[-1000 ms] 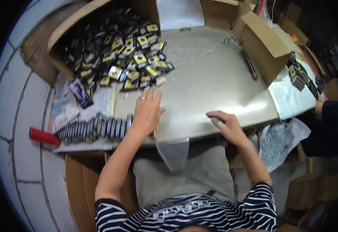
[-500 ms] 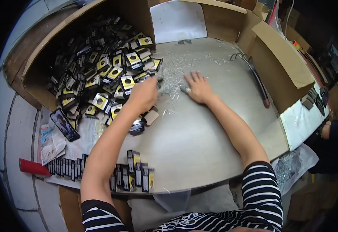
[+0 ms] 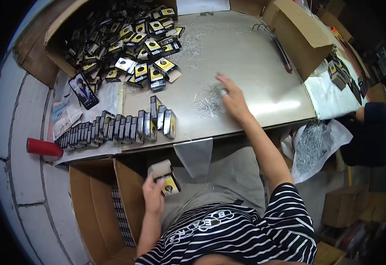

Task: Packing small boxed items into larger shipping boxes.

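Below the table's front edge, my left hand (image 3: pixel 153 196) grips a small black-and-yellow box (image 3: pixel 171 185) whose flap stands up, unfolded. On the metal tabletop (image 3: pixel 246 75) lies my right hand (image 3: pixel 235 99), fingers stretched out and something grey around one of them. Just left of that hand is a loose heap of thin silvery pins or nails (image 3: pixel 207 106). More of them (image 3: pixel 192 46) are scattered farther back. At the front edge, a clear plastic sheet (image 3: pixel 195 154) hangs down, narrowing toward the bottom.
A big pile of similar boxes (image 3: pixel 140 39) fills the back left. Upright boxes (image 3: pixel 117 128) form a row along the front left, near a phone (image 3: pixel 83 90) and red cylinder (image 3: pixel 45 148). A dark-handled hooked tool (image 3: pixel 281 51) lies right. A bag of pins (image 3: pixel 310 148) hangs beside the table.
My left hand has come from the pile to below the table edge, now with a box. My right hand has drawn nearer, and a heap of pins now lies beside it. The view has tilted down.
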Motion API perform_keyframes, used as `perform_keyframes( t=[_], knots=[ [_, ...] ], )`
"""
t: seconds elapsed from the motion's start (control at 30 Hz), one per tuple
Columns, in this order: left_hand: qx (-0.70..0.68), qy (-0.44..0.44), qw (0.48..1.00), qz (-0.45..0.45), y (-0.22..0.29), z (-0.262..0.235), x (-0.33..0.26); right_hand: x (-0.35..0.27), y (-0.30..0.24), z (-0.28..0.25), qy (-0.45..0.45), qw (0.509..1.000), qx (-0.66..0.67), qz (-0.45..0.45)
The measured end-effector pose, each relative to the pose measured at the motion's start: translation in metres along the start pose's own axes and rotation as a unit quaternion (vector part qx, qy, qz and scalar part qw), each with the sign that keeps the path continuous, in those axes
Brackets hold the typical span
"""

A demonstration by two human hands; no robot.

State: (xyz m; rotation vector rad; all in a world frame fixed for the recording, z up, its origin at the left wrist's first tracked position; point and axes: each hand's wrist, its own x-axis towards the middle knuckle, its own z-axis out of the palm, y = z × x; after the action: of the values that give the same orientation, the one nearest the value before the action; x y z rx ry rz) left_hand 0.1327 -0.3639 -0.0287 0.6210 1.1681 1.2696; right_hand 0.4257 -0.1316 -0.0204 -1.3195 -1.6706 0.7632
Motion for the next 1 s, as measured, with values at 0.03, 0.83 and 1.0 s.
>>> perform_keyframes(
  t=[0.03,0.83,1.0],
  knots=[
    [0.035,0.030,0.998,-0.045,-0.026,-0.021,-0.010,-0.006,-0.003,-0.004,0.045,0.997,0.058,0.030],
    [-0.027,-0.209,0.947,-0.243,-0.152,-0.014,0.031,-0.228,-0.043,0.070,-0.120,0.988,-0.093,-0.029],
    [0.139,-0.245,0.932,-0.227,-0.156,0.013,0.009,-0.250,-0.030,0.071,-0.357,0.920,-0.150,0.058]
  ],
)
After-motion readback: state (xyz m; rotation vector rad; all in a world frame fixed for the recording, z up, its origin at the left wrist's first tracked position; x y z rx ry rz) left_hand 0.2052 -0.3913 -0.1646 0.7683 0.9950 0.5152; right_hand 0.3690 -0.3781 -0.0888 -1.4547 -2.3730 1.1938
